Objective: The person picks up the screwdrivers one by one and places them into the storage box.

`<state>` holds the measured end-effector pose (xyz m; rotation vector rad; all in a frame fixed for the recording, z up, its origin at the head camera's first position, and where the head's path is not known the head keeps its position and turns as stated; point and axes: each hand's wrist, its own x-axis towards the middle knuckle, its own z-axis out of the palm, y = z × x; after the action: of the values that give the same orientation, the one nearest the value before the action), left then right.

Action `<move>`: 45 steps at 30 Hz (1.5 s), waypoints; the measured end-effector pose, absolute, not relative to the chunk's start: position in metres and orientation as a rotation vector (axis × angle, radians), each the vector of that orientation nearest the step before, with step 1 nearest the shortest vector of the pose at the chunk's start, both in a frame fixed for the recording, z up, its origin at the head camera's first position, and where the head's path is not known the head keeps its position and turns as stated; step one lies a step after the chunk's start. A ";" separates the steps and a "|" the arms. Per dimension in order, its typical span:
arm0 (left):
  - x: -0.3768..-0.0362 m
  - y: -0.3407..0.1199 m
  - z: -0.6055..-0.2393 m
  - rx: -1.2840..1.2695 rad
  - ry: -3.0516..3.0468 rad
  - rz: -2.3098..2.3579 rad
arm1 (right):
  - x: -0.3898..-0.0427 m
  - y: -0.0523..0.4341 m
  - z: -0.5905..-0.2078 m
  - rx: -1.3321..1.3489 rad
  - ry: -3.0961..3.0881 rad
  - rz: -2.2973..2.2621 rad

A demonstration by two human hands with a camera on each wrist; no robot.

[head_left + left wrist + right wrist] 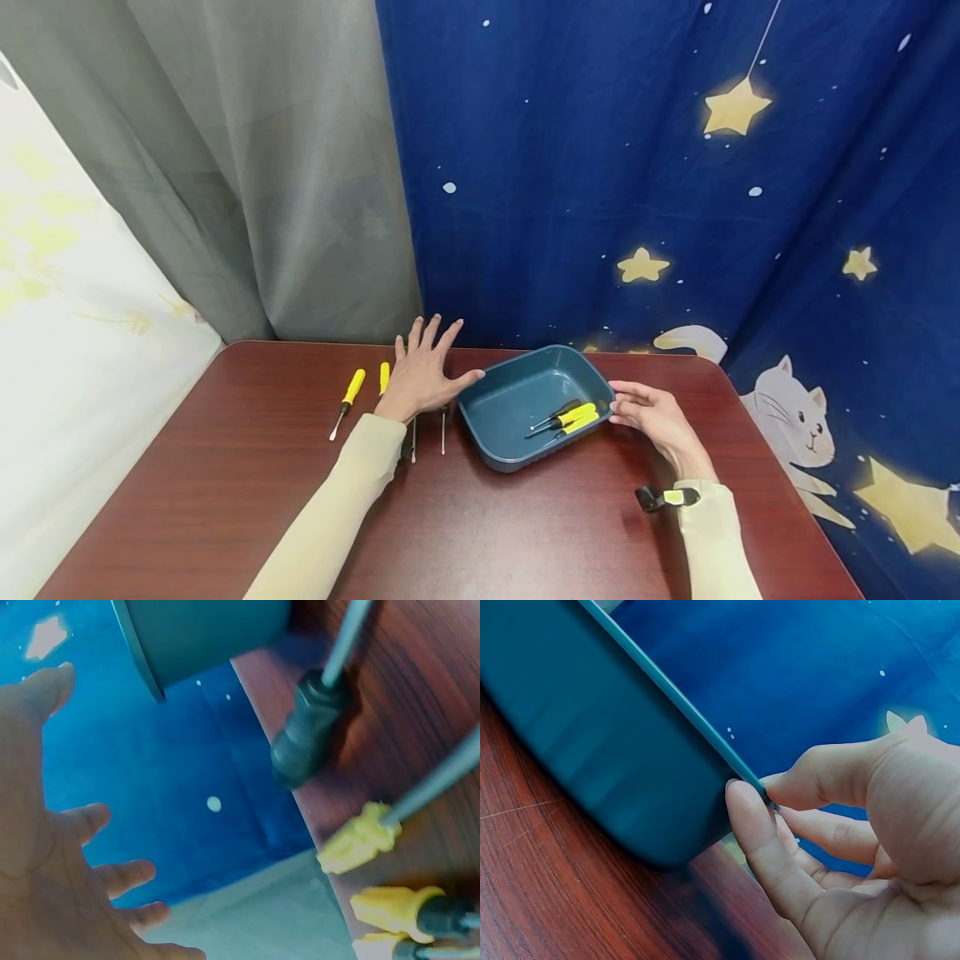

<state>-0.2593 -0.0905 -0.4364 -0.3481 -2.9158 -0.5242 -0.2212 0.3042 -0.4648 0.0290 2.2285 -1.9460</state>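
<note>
The fingers point(754, 817) of the right hand point(654, 418) pinch the rim of a dark blue-green tray point(506, 408) at its right side, the thumb and forefinger closed on the edge. The left hand's point(420, 377) fingers are spread wide and hold nothing; they point toward the far edge of the table point(225, 500). Its thumb reaches right toward the tray's left rim, and the left wrist view shows a gap between the thumb tip and the tray.

The tray therefore lies between the two hands, on the far part of the table. Inside, at its right near side just beside the pinching fingers, lie two yellow-handled screwdrivers point(577, 414) and a dark-handled one point(565, 408), close together.

Left of the tray, four more screwdrivers lie on the table. The leftmost, yellow and black point(352, 389), is clear of the left hand; a second yellow handle point(385, 377) shows just left of that hand. Two shafts emerge on the near side of the hand; the left wrist view shows a black handle point(311, 727) and a yellow handle point(360, 840) on them. Beyond the table hang a starry blue curtain point(525, 208) and a gray curtain point(322, 167) to its left.
</note>
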 end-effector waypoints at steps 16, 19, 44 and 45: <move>-0.252 -0.129 -0.448 -0.280 -2.928 -0.557 | -0.221 0.303 -0.464 0.031 2.236 -1.933; -0.251 -0.134 -0.449 -0.263 -2.936 -0.562 | -0.223 0.303 -0.465 0.038 2.237 -1.937; -0.245 -0.186 -0.456 -0.171 -3.048 -0.590 | -0.222 0.304 -0.466 0.026 2.224 -1.944; -0.244 -0.188 -0.457 -0.166 -3.054 -0.588 | -0.223 0.304 -0.467 0.022 2.225 -1.943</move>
<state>-0.2445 -0.1880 -0.4568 -0.1665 -3.0541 -0.5880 -0.2227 0.3038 -0.4670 0.0216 2.2253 -1.9426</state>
